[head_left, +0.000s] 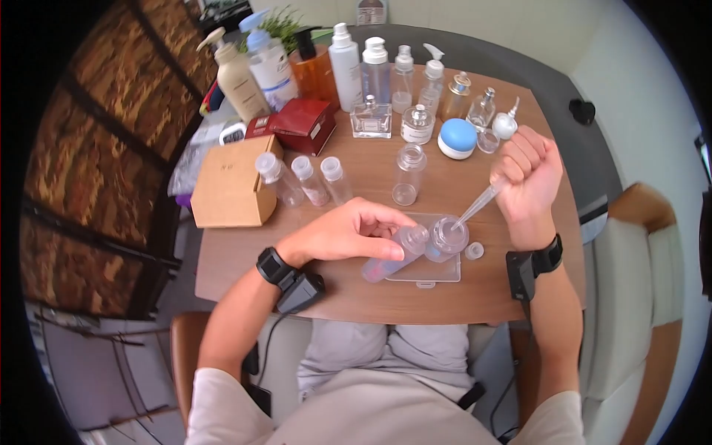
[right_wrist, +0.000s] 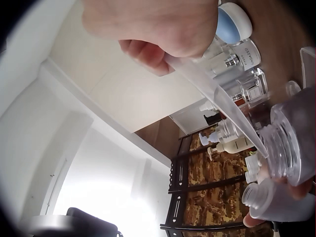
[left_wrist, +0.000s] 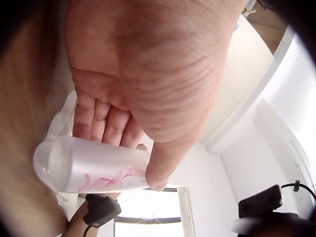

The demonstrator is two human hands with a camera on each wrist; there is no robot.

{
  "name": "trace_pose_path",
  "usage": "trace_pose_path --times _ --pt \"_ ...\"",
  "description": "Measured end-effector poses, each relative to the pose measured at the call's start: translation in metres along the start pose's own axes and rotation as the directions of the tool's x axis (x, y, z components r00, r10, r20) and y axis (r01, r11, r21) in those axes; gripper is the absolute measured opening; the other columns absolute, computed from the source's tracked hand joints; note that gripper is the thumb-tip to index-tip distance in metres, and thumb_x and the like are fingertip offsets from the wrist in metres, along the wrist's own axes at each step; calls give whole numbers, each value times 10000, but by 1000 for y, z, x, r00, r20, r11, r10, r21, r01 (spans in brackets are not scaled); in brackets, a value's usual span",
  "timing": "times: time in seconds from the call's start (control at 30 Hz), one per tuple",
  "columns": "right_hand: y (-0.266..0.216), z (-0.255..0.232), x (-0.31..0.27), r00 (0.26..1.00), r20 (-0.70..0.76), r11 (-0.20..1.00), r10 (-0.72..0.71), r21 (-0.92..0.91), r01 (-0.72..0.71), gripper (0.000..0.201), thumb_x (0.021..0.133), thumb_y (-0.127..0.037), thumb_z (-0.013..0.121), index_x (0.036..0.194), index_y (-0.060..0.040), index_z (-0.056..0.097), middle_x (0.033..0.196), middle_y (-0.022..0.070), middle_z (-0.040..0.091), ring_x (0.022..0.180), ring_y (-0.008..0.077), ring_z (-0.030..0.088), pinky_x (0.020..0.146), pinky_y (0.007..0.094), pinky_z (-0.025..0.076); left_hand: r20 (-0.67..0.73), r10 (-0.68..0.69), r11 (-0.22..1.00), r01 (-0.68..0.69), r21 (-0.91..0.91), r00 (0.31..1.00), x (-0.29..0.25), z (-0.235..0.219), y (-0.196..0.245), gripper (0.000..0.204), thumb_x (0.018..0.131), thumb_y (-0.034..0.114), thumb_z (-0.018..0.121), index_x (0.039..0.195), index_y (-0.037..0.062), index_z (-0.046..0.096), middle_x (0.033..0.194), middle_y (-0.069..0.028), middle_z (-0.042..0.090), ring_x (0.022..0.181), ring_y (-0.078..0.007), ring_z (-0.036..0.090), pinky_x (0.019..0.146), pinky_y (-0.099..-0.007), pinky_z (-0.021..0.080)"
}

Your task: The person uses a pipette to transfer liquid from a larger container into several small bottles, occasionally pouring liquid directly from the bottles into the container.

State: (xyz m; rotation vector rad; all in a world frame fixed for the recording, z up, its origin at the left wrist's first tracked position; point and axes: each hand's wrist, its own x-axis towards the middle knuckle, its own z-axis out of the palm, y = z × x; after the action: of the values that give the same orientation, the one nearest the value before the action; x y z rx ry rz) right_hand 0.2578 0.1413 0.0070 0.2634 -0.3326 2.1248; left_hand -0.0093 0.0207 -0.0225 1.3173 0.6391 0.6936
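My left hand holds a small translucent bottle with a pink flower print, thumb on one side and fingers on the other. The bottle leans over, and its threaded neck is uncapped in the right wrist view. Right beside that neck is a wide-mouthed clear plastic bottle, also uncapped. High on the right, my right hand grips a clear plastic dropper pipette in curled fingers, its upper end hidden in the fist. The pipette slants down with its tip at the wide bottle's mouth.
Under the bottles lies a clear shallow tray, with a small cap by its edge. Three small capped bottles stand left, beside a cardboard box. An empty clear bottle, a blue-lidded jar and several pump bottles stand farther back.
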Motion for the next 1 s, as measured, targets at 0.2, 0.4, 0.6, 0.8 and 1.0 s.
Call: trace_pose_path --times 0.2,0.4,0.6,0.8,1.0 --pt "3 -7 -1 991 -128 999 -35 27 39 283 884 -127 406 617 -163 321 543 -66 218 462 75 180 407 249 132 -12 -45 988 47 145 999 -1 -1 -1 396 893 95 724 1264 3 625 1025 -8 690 850 -52 602 764 -237 500" --pt "0 -10 -1 992 -117 997 -38 63 46 273 869 -143 399 609 -166 319 542 -70 212 460 75 179 416 255 126 -47 -106 986 111 122 993 0 2 2 514 816 254 803 1225 -8 636 1176 -102 682 1006 -207 674 903 -353 524" --pt "2 -11 0 991 -131 998 -17 59 25 278 861 -154 410 599 -177 318 538 -77 200 466 74 172 419 250 121 -86 -41 989 53 141 995 1 8 5 588 794 361 812 1209 -18 640 1061 -107 702 966 -197 677 873 -341 525" --pt "2 -13 0 988 -149 998 -37 43 44 281 865 -168 414 600 -180 323 536 -78 202 465 69 176 416 245 123 -86 -44 988 57 146 995 2 8 4 611 791 391 809 1203 -27 638 999 -119 710 937 -183 672 857 -325 520" --pt "2 -13 0 987 -152 998 -46 24 51 278 866 -165 412 601 -179 330 533 -77 205 461 68 177 415 242 125 -94 -61 986 75 148 994 2 8 6 614 792 393 808 1208 -25 637 1000 -119 710 933 -183 673 857 -325 521"
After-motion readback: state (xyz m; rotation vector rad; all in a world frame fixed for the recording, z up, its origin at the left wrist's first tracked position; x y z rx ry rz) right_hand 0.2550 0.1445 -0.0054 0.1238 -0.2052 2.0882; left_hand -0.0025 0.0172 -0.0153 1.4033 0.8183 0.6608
